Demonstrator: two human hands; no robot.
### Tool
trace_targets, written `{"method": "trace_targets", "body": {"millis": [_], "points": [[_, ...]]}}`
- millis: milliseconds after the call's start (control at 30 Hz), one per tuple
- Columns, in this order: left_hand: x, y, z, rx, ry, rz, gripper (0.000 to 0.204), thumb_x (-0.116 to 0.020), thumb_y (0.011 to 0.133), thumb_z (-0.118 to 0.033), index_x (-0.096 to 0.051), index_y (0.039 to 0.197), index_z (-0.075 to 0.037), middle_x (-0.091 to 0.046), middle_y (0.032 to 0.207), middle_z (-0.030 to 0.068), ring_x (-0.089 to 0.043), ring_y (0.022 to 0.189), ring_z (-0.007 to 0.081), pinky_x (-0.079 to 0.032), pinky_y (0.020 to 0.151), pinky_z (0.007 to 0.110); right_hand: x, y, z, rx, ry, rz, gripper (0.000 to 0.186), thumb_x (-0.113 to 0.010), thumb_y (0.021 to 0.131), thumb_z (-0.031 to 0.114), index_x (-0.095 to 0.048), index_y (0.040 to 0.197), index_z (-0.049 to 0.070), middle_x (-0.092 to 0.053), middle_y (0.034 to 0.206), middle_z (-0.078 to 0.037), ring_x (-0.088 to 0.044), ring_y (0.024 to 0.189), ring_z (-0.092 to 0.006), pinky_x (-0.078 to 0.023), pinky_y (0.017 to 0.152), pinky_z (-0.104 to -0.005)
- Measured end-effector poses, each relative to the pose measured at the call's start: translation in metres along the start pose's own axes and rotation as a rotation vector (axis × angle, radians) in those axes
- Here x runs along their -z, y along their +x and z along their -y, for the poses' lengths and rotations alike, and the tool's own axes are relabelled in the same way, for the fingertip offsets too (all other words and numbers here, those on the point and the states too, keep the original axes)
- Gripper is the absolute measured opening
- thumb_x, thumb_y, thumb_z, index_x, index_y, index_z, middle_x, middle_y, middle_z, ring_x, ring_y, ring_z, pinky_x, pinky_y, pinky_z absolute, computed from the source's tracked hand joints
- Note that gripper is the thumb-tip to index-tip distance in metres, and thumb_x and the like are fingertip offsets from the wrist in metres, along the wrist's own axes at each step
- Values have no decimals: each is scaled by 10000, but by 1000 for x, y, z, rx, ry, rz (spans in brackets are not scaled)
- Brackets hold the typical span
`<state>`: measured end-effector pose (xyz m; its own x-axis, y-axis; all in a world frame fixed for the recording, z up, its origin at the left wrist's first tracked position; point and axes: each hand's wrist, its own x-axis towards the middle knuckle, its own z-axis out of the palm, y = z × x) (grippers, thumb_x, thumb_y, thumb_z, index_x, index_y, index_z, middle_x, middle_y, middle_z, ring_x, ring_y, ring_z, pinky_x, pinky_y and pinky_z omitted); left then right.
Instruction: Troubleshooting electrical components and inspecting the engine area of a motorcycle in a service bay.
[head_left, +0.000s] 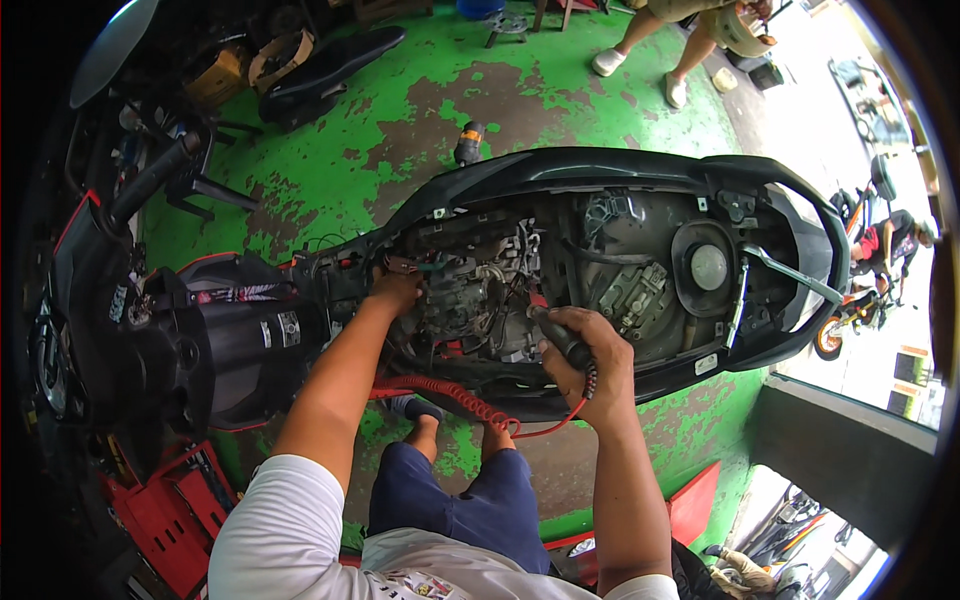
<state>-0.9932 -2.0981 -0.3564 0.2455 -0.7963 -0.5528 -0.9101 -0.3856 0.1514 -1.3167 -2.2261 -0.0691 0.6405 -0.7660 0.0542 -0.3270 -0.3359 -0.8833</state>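
A scooter (620,170) stands crosswise before me, seat off and its inner bay uncovered. My right hand (600,352) is wrapped round a black-handled tool (563,338) whose tip points into the bay, beside wiring and metal parts. From its handle end, a red coiled cord (440,387) runs left along the scooter's near side. My left hand (398,290) reaches into the front of the bay, fingers bent at a small reddish-brown piece (400,264) by the engine (455,300). Partly hidden fingers leave the grip unclear, though they look closed.
A ratchet wrench (795,273) and a silver bar (738,305) lie across the tail near the round filler cap (709,267). Beyond the scooter, a black seat (335,70) rests near cardboard boxes (280,60). Another person (690,40) stands at the far right. A red tool cart (175,520) is lower left.
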Motion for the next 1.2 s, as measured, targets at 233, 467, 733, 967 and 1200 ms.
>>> {"method": "trace_targets", "body": {"millis": [233,467,733,967,1200], "points": [[-4,5,10,-53,7,29,284,-626,942,-329,-636,1202,-216,-670,1216,56,-607,1176,281,-299,959,604,0,1,0,-4,-10,7,322,-733,784,36,-656,1093,-10,-691,1054,-186,-690,957,-355,-543,850,-373],[-12,-5,11,-114,60,-136,361,-594,965,-275,-608,1319,-202,-685,1243,125,-635,1178,315,-275,1013,651,-3,1,-1,1,-22,-32,315,-734,785,19,-664,1088,-27,-703,1054,-165,-693,955,-267,-518,887,-330],[2,-10,11,-98,9,-69,354,-620,954,-295,-632,1292,-190,-664,1270,101,-571,1251,293,-251,1050,596,-4,0,1,-73,-29,-19,316,-735,798,49,-664,1099,-16,-697,1069,-185,-694,981,-326,-528,883,-352],[7,-12,1,-18,-31,-35,348,-631,959,-303,-633,1292,-202,-642,1304,92,-564,1257,284,-227,1067,609,-6,1,2,-39,-70,-49,305,-735,792,23,-670,1086,-25,-705,999,-153,-691,894,-234,-517,853,-308],[-7,-13,4,-56,-34,-129,317,-624,966,-308,-650,1260,-193,-635,1296,89,-544,1273,278,-231,1061,611,-5,0,2,-76,-65,-27,327,-740,781,37,-664,1093,-23,-700,1075,-183,-694,982,-325,-528,887,-353]]}}
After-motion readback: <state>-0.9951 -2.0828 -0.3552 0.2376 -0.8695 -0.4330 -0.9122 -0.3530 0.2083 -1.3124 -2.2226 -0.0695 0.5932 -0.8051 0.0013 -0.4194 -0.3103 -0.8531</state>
